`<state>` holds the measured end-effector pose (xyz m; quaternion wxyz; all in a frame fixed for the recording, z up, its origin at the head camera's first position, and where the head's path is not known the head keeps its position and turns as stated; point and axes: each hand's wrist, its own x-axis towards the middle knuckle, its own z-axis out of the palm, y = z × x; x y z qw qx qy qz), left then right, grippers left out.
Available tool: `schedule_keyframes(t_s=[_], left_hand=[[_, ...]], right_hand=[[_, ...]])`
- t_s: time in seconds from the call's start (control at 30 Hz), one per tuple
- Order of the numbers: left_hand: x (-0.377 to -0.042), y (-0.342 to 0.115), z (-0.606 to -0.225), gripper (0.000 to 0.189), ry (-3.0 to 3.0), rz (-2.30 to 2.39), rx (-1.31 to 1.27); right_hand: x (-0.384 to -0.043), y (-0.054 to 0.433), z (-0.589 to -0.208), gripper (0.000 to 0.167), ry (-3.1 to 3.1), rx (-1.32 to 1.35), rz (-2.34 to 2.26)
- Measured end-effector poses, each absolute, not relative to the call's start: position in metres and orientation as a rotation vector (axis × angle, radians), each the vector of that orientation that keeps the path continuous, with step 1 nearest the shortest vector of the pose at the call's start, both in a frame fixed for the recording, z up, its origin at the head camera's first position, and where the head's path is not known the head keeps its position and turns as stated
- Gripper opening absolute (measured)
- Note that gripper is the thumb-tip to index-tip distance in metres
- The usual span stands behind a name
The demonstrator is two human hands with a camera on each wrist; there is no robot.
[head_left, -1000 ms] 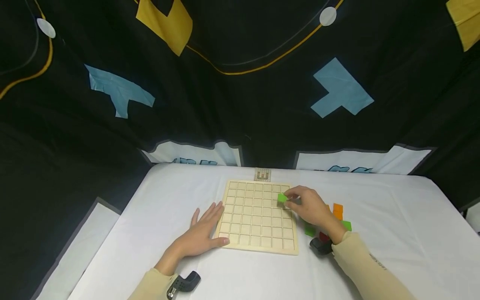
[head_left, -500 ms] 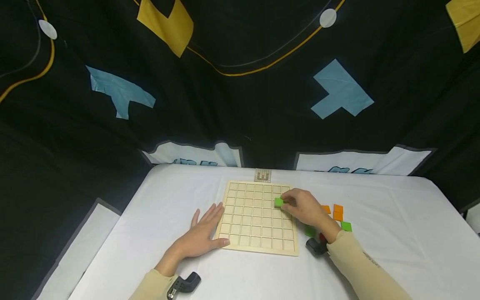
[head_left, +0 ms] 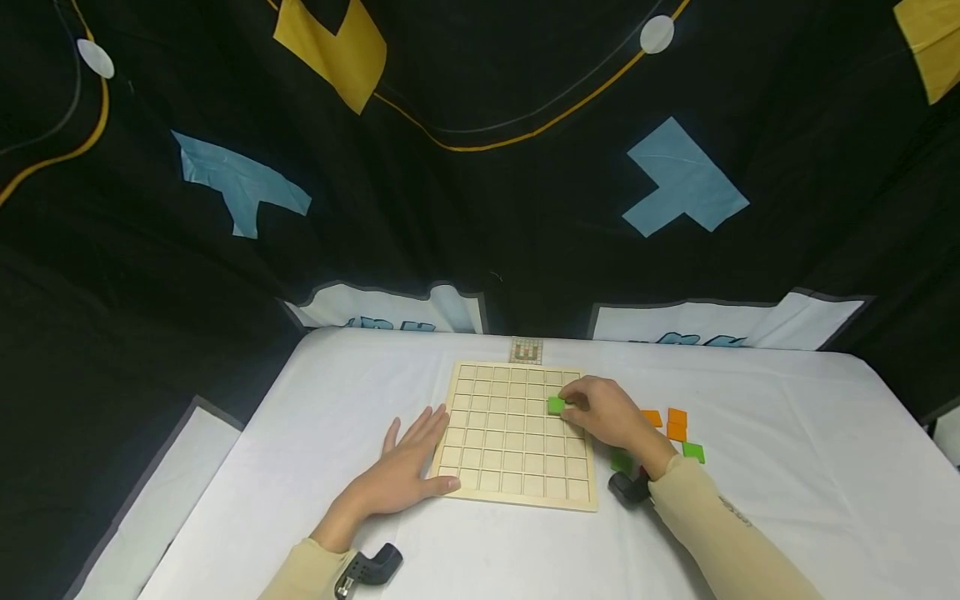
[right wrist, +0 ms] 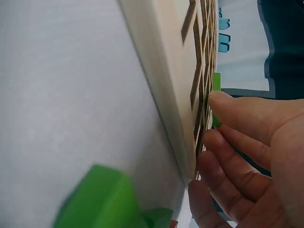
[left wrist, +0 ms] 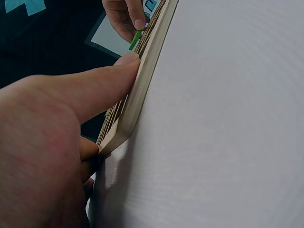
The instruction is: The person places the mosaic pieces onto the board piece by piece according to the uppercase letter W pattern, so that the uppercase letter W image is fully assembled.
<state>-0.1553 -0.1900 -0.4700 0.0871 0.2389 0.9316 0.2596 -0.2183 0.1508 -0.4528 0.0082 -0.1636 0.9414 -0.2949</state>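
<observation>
A wooden board (head_left: 491,437) with a grid of square recesses lies on the white table. My left hand (head_left: 393,479) rests at its left side, fingers spread and straight; the thumb touches the top of the rim (left wrist: 147,78) in the left wrist view. Over the upper right part of the grid, my right hand (head_left: 611,410) pinches a green square tile (head_left: 556,406) between thumb and fingers. From the right wrist, that tile (right wrist: 216,81) appears edge-on at the grid's surface; whether it sits inside a recess I cannot tell.
Right of the board lie orange tiles (head_left: 677,432), a green tile (head_left: 693,452) and another green one (head_left: 621,461), with a red piece mostly hidden by the right wrist. A small patterned card (head_left: 526,351) lies behind the board. A black curtain (head_left: 480,225) hangs behind the table.
My right hand has moved slightly left and toward me with the green tile, bringing it down onto the grid. The left hand stays in place.
</observation>
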Motion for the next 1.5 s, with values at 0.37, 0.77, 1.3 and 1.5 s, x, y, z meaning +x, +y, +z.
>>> schedule_keyframes(t_s=[0.37,0.77,1.3,1.5], left_hand=[[-0.156,-0.189,-0.471,0.101,2.781,0.757,0.694],[-0.156,-0.189,-0.47,0.1,2.786,0.767,0.699],[-0.156,-0.189,-0.471,0.1,2.783,0.763,0.7],[-0.156,-0.189,-0.471,0.101,2.78,0.761,0.698]], right_hand=[[-0.221,0.15,-0.454,0.026,2.921,-0.52,-0.915],[-0.223,0.15,-0.451,0.028,2.883,-0.489,-0.916],[-0.221,0.154,-0.453,0.032,2.884,-0.453,-0.959],[-0.214,0.165,-0.443,0.034,2.905,-0.447,-1.037]])
